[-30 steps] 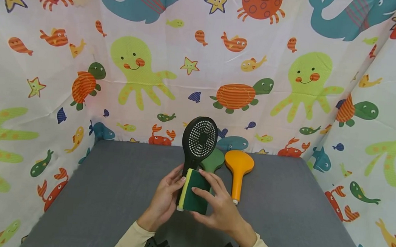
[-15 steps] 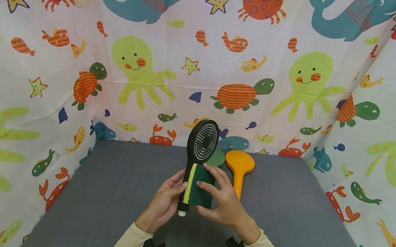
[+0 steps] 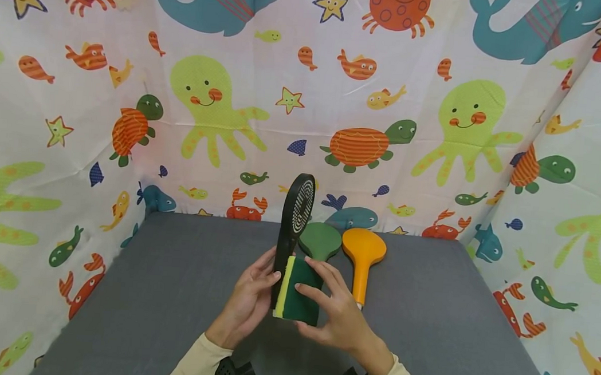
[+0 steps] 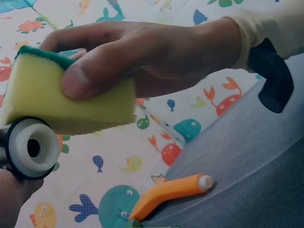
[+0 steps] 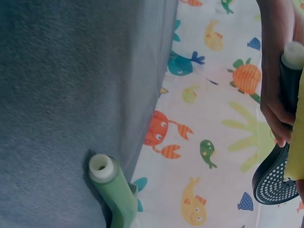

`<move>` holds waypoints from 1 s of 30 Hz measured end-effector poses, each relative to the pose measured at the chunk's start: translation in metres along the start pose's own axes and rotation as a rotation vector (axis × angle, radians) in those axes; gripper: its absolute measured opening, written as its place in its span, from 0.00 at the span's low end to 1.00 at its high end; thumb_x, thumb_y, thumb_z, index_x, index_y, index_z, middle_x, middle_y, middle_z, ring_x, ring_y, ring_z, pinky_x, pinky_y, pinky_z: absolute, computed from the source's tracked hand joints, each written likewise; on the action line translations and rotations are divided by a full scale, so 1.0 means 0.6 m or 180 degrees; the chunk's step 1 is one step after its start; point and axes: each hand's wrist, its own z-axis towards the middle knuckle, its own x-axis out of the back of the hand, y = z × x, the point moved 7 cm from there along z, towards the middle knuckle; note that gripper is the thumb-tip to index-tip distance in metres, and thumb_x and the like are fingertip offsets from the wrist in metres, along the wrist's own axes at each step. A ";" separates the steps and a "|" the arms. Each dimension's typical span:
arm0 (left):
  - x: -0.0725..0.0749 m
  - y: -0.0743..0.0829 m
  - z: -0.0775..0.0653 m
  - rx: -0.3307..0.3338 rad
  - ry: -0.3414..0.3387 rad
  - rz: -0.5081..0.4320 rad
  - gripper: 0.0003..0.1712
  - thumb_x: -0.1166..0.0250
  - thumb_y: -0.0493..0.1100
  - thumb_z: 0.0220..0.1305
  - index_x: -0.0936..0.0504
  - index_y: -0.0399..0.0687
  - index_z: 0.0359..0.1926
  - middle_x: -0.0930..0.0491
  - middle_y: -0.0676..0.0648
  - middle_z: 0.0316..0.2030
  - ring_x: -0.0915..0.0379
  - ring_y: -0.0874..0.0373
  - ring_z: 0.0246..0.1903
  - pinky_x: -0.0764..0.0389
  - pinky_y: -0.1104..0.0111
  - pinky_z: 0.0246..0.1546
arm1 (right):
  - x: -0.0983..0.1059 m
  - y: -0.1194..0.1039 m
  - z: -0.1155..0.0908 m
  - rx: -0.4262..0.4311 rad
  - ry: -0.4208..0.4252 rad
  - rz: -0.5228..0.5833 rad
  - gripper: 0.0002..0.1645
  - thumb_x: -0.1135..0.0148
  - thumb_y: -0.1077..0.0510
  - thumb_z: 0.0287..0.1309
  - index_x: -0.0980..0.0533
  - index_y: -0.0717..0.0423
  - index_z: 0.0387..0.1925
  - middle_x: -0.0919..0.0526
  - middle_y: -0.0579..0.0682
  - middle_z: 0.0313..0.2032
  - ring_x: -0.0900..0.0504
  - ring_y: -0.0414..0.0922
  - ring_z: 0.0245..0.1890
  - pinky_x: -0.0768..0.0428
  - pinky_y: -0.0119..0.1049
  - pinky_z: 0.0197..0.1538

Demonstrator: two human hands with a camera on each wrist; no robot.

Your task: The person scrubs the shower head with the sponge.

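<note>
My left hand grips the handle of a black shower head, raised upright with its nozzle face turned to the right. In the left wrist view the white threaded end of that handle faces the camera. Between thumb and fingers my right hand pinches a yellow sponge with a dark green scouring side. The sponge's yellow side lies right along the shower head's handle. Looking from the right wrist, the yellow foam overlaps the black handle, and left-hand fingers wrap behind it.
Behind the hands a green shower head and an orange shower head lie on the grey table. A white curtain printed with sea animals hangs along the back and sides.
The black shower head first shifted right and tipped, then came back left and rotated so its face shows narrower. The sponge slid up along the handle, then down again. Both hands keep their hold.
</note>
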 end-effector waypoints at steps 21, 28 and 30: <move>0.016 -0.035 0.000 0.0540 -0.0077 0.0015 0.33 0.48 0.38 0.75 0.47 0.54 0.76 0.39 0.45 0.72 0.33 0.61 0.66 0.29 0.69 0.64 | 0.001 0.025 0.012 -0.0082 -0.0111 -0.0171 0.29 0.32 0.38 0.53 0.21 0.45 0.54 0.33 0.60 0.68 0.34 0.55 0.65 0.22 0.52 0.58; 0.013 -0.034 0.001 0.0490 -0.0138 -0.0046 0.32 0.52 0.40 0.77 0.50 0.54 0.77 0.44 0.48 0.74 0.36 0.62 0.67 0.29 0.69 0.65 | -0.006 0.019 0.007 -0.0113 -0.0091 -0.0115 0.29 0.35 0.36 0.55 0.22 0.44 0.55 0.32 0.61 0.68 0.33 0.54 0.65 0.20 0.53 0.56; 0.014 -0.034 0.003 0.0465 -0.0152 -0.0058 0.32 0.54 0.40 0.78 0.51 0.53 0.77 0.48 0.48 0.75 0.37 0.63 0.68 0.29 0.69 0.64 | -0.012 0.013 0.003 -0.0088 -0.0118 -0.0086 0.29 0.35 0.36 0.55 0.22 0.43 0.55 0.32 0.61 0.68 0.33 0.54 0.65 0.20 0.53 0.55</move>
